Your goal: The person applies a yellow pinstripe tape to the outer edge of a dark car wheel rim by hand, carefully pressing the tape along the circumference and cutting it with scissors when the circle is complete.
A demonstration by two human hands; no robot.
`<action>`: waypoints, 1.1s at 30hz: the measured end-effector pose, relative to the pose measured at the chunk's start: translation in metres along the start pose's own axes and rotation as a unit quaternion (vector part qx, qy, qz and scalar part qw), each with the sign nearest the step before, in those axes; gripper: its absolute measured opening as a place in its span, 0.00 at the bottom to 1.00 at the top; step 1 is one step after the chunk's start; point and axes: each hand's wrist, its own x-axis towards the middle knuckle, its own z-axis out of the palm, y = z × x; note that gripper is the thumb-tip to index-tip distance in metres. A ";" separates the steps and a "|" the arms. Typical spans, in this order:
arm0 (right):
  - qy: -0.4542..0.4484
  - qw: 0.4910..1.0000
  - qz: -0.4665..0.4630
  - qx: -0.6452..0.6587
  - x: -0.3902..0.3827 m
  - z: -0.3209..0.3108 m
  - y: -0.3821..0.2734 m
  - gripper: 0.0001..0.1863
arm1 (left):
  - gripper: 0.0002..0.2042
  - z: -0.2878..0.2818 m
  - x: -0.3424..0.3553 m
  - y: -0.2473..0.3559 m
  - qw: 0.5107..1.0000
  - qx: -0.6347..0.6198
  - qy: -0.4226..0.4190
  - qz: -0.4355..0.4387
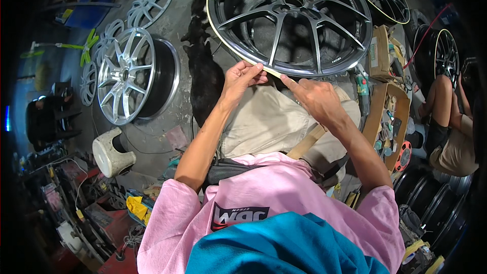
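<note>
A large dark multi-spoke wheel (295,1) is at top centre, with a pale yellow strip (272,73) along its near rim. My left hand (242,82) is closed, pinching that strip at the rim between thumb and fingers. Just right of it, my right hand (317,96) touches the strip with an extended index fingertip; its other fingers are curled, and whatever they may hold is hidden. My khaki-covered legs (258,124) lie below the wheel.
A black animal (203,76) lies left of my legs. Silver wheel (125,75) and white stool (106,155) stand left. Cardboard boxes (380,122) line my right, where another person's bare legs (440,101) show beside an upright wheel. More dark wheels (431,203) sit lower right, machinery (101,218) lower left.
</note>
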 end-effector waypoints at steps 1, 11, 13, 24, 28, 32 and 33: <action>0.000 1.000 -0.004 0.000 -0.001 0.000 0.001 0.31 | 0.10 0.001 0.000 -0.001 1.000 -0.001 -0.001 -0.001; -0.003 1.000 -0.002 0.009 -0.012 -0.009 0.014 0.30 | 0.13 0.012 -0.003 -0.006 0.999 0.043 0.002 -0.012; 0.002 1.000 -0.009 0.008 -0.014 -0.011 0.016 0.31 | 0.13 0.011 -0.004 -0.007 0.999 0.043 0.003 -0.008; -0.038 0.999 -0.011 -0.023 -0.022 -0.021 0.027 0.32 | 0.14 0.028 -0.006 -0.009 0.997 0.065 0.006 -0.028; -0.035 0.999 -0.017 -0.009 -0.026 -0.021 0.032 0.32 | 0.14 0.027 -0.005 -0.012 0.998 0.057 0.008 -0.020; -0.048 0.999 -0.010 -0.006 -0.029 -0.022 0.036 0.32 | 0.14 0.030 -0.005 -0.013 0.998 0.057 0.002 -0.019; -0.039 0.999 -0.013 -0.010 -0.030 -0.021 0.037 0.32 | 0.14 0.032 -0.005 -0.013 0.998 0.058 0.001 -0.019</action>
